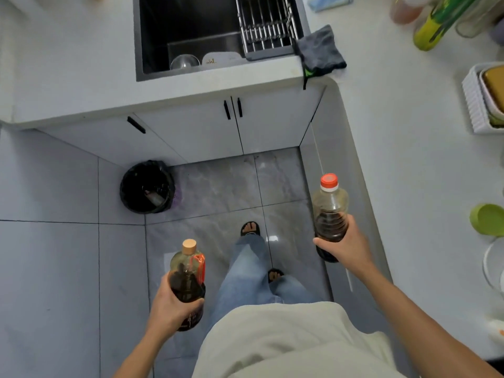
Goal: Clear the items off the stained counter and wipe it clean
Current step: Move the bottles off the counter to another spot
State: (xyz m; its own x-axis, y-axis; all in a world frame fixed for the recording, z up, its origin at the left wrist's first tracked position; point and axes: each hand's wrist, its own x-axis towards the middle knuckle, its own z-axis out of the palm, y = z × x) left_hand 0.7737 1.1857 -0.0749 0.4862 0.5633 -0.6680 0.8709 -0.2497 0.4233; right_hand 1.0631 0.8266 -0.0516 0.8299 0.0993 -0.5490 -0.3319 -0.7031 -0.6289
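Note:
My left hand point(170, 309) grips a bottle of dark liquid with a tan cap and an orange handle point(187, 271), held over the floor. In my right hand point(347, 244) is a second bottle of dark liquid with a red cap point(330, 205), held beside the edge of the white counter point(409, 159) on the right. A grey cloth point(320, 51) lies at the counter's corner next to the dark sink point(191, 31). Both bottles are upright and roughly half full.
On the right counter stand a white ribbed tray with containers point(476, 105), a green lid point(488, 219), a green-yellow bottle point(433, 28) and a glass item point(493, 266). A black bin point(147, 186) sits on the floor by the cabinets. A wire rack point(268, 23) rests in the sink.

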